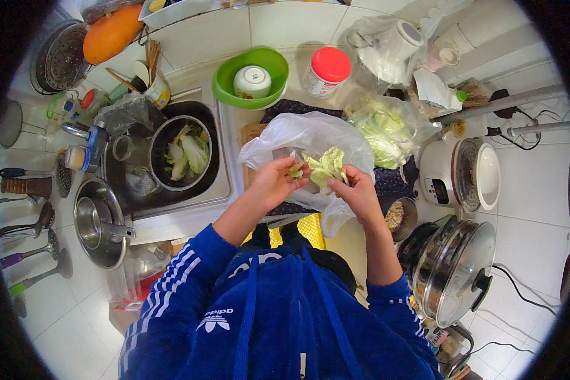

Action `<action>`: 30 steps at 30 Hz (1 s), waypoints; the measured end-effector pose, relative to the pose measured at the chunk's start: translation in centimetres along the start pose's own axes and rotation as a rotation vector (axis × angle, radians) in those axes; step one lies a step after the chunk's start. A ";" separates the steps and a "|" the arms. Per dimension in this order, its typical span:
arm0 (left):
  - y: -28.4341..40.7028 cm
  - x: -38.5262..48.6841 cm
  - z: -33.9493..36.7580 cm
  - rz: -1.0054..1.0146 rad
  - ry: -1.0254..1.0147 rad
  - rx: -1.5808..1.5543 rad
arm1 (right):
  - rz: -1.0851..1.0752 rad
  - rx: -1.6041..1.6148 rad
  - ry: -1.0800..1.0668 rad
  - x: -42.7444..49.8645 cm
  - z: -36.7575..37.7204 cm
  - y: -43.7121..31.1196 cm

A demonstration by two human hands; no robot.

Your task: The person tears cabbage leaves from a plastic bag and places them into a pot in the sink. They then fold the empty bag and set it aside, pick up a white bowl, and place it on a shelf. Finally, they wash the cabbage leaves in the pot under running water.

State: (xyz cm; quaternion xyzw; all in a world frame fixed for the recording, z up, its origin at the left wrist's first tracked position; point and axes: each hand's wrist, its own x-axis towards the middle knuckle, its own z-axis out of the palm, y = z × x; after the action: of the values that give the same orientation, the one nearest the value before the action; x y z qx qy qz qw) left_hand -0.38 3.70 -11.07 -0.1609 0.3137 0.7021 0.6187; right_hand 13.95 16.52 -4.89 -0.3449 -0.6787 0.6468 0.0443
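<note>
Both hands are over a white plastic bag (285,134) lying open on the counter. My left hand (278,179) pinches a small torn piece of cabbage leaf (295,171) between its fingers. A larger, crinkled pale-green cabbage leaf (326,167) is gripped at its right side by my right hand (358,191). To the left, in the sink, a round metal pot (210,156) holds several napa cabbage leaves (190,154). Right of the open bag, more napa cabbage (384,133) sits inside a clear plastic bag.
A green plastic basin (221,78) with an upturned white bowl (252,81) and a red-lidded tub (331,64) stand behind the bag. Nested metal bowls (99,223) are beyond the sink (225,166). At right are a white electric cooker (439,166), a glass-lidded steamer (470,270) and a metal bowl of grains (395,216).
</note>
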 end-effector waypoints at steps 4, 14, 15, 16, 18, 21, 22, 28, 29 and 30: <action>-0.6 0.9 0.2 0.017 -0.018 0.080 | -0.022 0.005 -0.003 0.1 0.2 0.7; -1.5 -1.2 2.2 0.023 -0.203 0.304 | -0.171 -0.320 0.014 0.9 1.8 2.0; -1.7 -1.5 2.2 0.069 -0.158 0.383 | -0.168 -0.358 0.007 0.8 2.1 1.9; -1.9 -1.9 2.2 0.108 -0.107 0.466 | -0.191 -0.327 -0.007 0.7 2.4 1.7; -2.0 -2.9 1.9 0.157 -0.056 0.547 | -0.178 -0.240 -0.101 0.3 2.6 1.4; -0.1 -5.6 -0.2 0.183 -0.023 0.516 | -0.188 -0.179 -0.127 0.1 2.4 1.4; 0.8 -6.5 -1.1 0.184 0.009 0.488 | -0.195 -0.170 -0.116 0.2 2.2 1.6; 9.8 -8.3 -9.0 0.652 0.376 0.440 | 0.006 -0.240 -0.019 0.6 0.2 3.4; 11.7 -7.5 -10.4 0.665 0.499 0.606 | 0.001 -0.271 -0.017 0.7 0.2 3.7; 13.4 -6.6 -11.8 0.558 0.551 0.635 | -0.026 -0.330 -0.006 0.9 0.2 4.0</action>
State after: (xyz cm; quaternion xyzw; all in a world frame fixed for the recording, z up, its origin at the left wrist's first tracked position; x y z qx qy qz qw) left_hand -14.03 -9.41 -12.62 -0.0540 0.6946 0.6421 0.3199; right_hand 14.82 16.50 -8.88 -0.3368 -0.7803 0.5269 -0.0067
